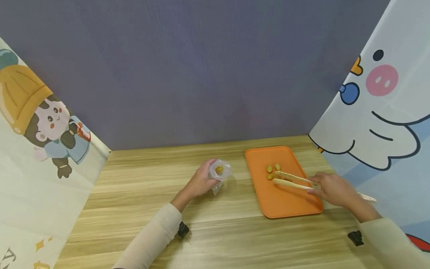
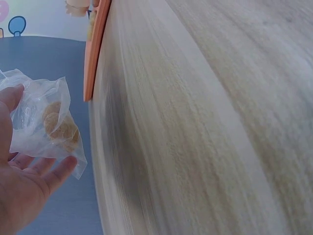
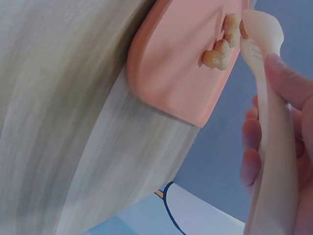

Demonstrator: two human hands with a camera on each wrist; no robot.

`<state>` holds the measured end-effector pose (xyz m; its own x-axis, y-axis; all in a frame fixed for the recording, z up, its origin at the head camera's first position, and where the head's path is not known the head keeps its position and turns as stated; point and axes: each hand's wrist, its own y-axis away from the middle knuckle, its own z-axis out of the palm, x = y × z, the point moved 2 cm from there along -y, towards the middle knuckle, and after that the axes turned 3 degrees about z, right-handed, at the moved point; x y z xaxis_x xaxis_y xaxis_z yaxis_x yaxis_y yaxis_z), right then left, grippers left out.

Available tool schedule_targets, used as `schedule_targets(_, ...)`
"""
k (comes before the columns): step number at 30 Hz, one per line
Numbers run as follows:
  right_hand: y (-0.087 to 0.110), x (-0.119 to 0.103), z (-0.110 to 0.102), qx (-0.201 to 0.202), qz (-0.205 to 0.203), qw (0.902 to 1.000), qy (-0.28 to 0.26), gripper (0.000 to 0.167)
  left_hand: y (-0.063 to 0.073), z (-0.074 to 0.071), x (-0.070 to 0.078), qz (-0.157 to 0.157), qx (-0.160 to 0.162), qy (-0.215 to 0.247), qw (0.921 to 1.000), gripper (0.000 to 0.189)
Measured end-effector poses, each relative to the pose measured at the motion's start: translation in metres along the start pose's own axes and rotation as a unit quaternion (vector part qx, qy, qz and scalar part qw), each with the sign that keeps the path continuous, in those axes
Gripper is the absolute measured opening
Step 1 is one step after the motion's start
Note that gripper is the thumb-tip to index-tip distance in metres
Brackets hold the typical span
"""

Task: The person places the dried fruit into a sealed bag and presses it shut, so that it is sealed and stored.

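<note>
My left hand [image 1: 201, 179] holds a clear plastic bag [image 2: 36, 115] between thumb and fingers, its round mouth turned up toward the head view. Inside the bag show several golden-brown lumps [image 2: 61, 125]. My right hand [image 1: 330, 188] grips cream-coloured tongs [image 1: 291, 184] reaching over an orange tray [image 1: 285, 203]. On the tray lie several small golden-brown lumps [image 1: 269, 169], peanut-like in the right wrist view. The tong tips are apart, right beside these lumps. A bit of one lump [image 3: 243, 29] shows at the tong tips in the right wrist view.
The wood-grain table [image 1: 134, 186] carries the tray on its right side. A grey wall panel [image 1: 201, 74] rises behind it, with printed cartoon sheets [image 1: 369, 112] on both sides. Small black objects [image 1: 183, 229] sit near each forearm.
</note>
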<state>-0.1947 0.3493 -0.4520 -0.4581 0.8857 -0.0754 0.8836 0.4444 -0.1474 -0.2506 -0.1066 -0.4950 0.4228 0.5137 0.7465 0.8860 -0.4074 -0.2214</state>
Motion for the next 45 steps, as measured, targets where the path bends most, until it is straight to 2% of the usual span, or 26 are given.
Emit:
schedule_targets(8, -0.009, -0.005, 0.000, 0.023, -0.021, 0.9995, -0.001, 0.043, 0.002, 0.001, 0.001, -0.008, -0.004, -0.003, 1.0000, 0.080)
schedule_targets(15, -0.016, -0.015, 0.004, 0.051, -0.024, 0.9982, 0.023, 0.045, 0.003, 0.001, 0.003, -0.009, 0.001, -0.005, 0.9999, 0.079)
schedule_targets(31, -0.044, -0.042, 0.009, 0.030, -0.001, 0.9989, -0.035, 0.047, 0.003, 0.004, 0.003, -0.007, 0.001, 0.003, 1.0000, 0.079)
schedule_targets(40, -0.060, -0.060, 0.007, 0.061, -0.036, 0.9954, -0.064, 0.048, 0.000, 0.009, 0.003, -0.004, -0.007, -0.006, 1.0000, 0.078)
schedule_targets(45, -0.070, -0.072, 0.005, 0.057, -0.038, 0.9949, -0.074, 0.046, -0.002, 0.010, 0.003, 0.001, -0.005, -0.011, 0.9999, 0.078)
